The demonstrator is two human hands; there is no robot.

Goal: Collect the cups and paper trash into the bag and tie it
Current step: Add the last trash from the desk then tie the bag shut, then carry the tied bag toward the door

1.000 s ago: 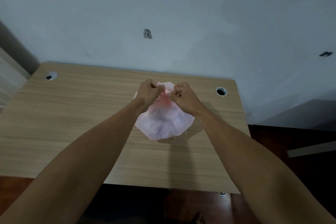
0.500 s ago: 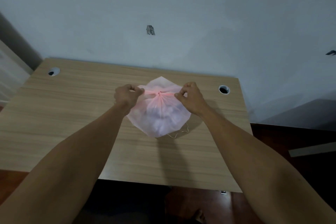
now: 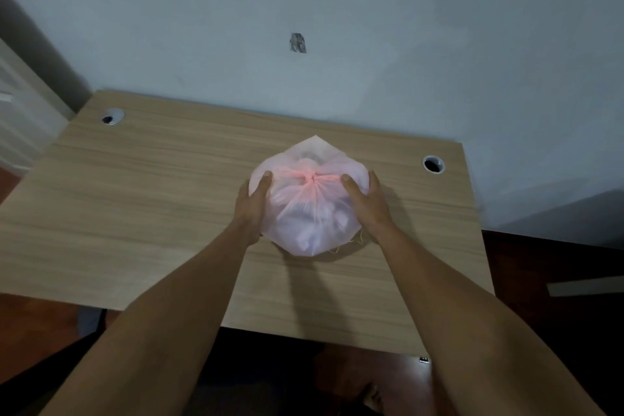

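Pale blue-grey wall (image 3: 337, 10) fills the upper half of the frame, small dark mark (image 3: 297, 43) on it. Wooden desk (image 3: 135, 196) below, one cable hole (image 3: 113, 116) at upper left, another cable hole (image 3: 433, 164) at right. Pink bag (image 3: 310, 213) sits on the desk, centre frame, slightly right. Neck is gathered into a knot (image 3: 313, 178) on top; pale lumps show through the plastic, can't tell what. Left hand (image 3: 255, 199) lies flat against the bag's left side, right hand (image 3: 363, 197) against its right side, fingers straight, thumbs on top. Hands apart, bag between them. Thin string (image 3: 351, 243) pokes out at the bag's lower right edge. Dark reddish floor (image 3: 540, 263) at right.
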